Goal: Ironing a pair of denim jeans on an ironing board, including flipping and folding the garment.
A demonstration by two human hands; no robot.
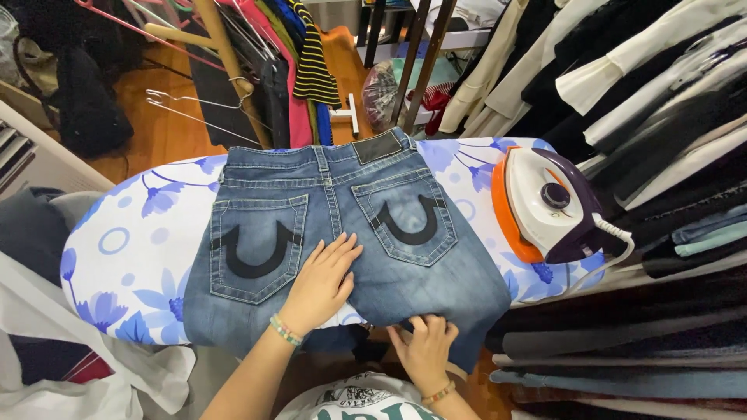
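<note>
A pair of blue jeans lies back side up across an ironing board with a white cover printed in blue flowers. Two dark curved shapes mark the back pockets. My left hand rests flat on the seat of the jeans, fingers spread, a beaded bracelet at the wrist. At the near edge of the board, my right hand grips the denim of the right leg where it hangs over. An orange, white and purple iron stands on the board's right end, its cord trailing off to the right.
Dark and pale clothes hang densely at the right, with folded garments stacked below. More hangers and a striped top hang behind the board over a wooden floor. White cloth lies at the lower left.
</note>
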